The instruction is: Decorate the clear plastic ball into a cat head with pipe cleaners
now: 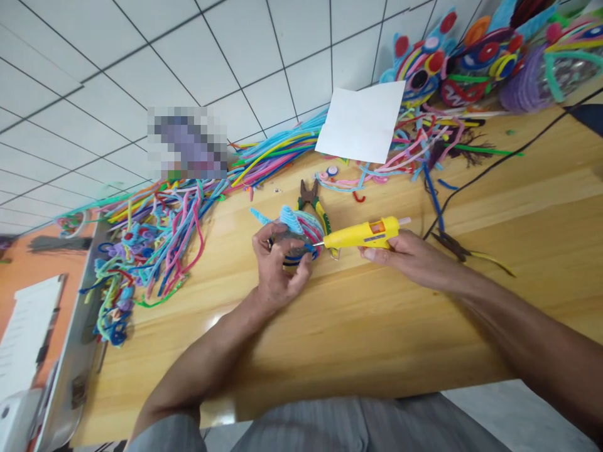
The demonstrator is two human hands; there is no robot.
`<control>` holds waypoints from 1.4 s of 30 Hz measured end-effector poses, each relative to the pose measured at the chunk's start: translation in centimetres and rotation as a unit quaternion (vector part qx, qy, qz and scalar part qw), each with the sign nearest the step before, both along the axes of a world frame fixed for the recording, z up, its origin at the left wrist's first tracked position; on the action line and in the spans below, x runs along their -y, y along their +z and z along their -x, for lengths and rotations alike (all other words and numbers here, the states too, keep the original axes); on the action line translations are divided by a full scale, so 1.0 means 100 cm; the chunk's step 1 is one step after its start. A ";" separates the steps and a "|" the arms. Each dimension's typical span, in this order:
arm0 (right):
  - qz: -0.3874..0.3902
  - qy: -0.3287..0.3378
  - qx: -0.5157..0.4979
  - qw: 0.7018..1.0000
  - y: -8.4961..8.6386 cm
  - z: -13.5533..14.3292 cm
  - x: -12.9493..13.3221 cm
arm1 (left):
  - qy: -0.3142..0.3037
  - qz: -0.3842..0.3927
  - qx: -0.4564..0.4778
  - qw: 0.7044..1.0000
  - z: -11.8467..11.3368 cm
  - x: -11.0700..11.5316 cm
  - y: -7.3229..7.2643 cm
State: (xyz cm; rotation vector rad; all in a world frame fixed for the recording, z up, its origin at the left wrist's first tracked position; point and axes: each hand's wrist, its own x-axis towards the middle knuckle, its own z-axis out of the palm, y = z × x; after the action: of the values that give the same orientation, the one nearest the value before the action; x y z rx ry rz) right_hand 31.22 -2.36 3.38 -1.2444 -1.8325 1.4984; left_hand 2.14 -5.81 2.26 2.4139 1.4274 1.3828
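A yellow glue gun [360,234] is held in my right hand [400,254], a clear stick poking from its rear end. Its metal tip meets the right side of a round piece wrapped in coloured pipe cleaners [308,224], with light blue fuzzy tufts on top. The fingers of my left hand [280,267] are curled round that piece and cover part of it. Just behind it lie pliers [309,193] with green and yellow handles, jaws pointing away from me.
Long pipe cleaners [277,152] run along the tiled wall, with a tangled heap [174,245] at left. White paper [362,122] lies at the back. Decorated figures [419,72] stand back right. A black cord [494,160] and second pliers [451,247] are at right.
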 end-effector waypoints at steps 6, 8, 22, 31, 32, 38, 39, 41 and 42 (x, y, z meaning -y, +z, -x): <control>-0.019 0.009 0.007 1.000 0.000 0.000 0.001 | 0.021 -0.009 -0.024 0.999 0.000 0.000 0.000; -0.021 0.012 0.009 1.000 0.000 0.000 0.001 | 0.010 -0.012 -0.013 1.000 -0.001 0.000 0.000; -0.022 0.042 0.050 0.998 0.006 0.001 0.001 | 0.005 -0.039 0.002 0.999 0.001 -0.005 -0.005; -0.027 0.029 0.024 0.999 0.002 0.000 0.001 | 0.010 -0.043 0.000 0.999 0.000 -0.006 -0.005; -0.024 0.028 0.024 0.999 0.002 0.000 0.001 | 0.012 -0.042 -0.001 0.999 0.000 -0.006 -0.005; -0.021 0.027 0.013 0.999 0.003 0.001 0.002 | 0.005 -0.044 -0.002 0.999 0.001 -0.006 -0.005; -0.021 0.027 0.011 0.999 0.003 0.001 0.002 | 0.005 -0.045 -0.002 0.999 0.001 -0.006 -0.005; -0.018 0.023 0.009 1.000 0.003 0.001 0.002 | 0.005 -0.047 -0.007 0.999 0.000 -0.006 -0.005; -0.017 0.020 0.009 1.000 0.003 0.001 0.002 | 0.006 -0.048 -0.008 0.999 0.000 -0.006 -0.005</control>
State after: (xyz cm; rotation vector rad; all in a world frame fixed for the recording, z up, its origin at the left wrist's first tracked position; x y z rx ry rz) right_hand 31.07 -2.56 3.64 -1.2158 -1.8963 1.4763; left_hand 2.13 -5.19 1.78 2.4827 1.4141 1.4699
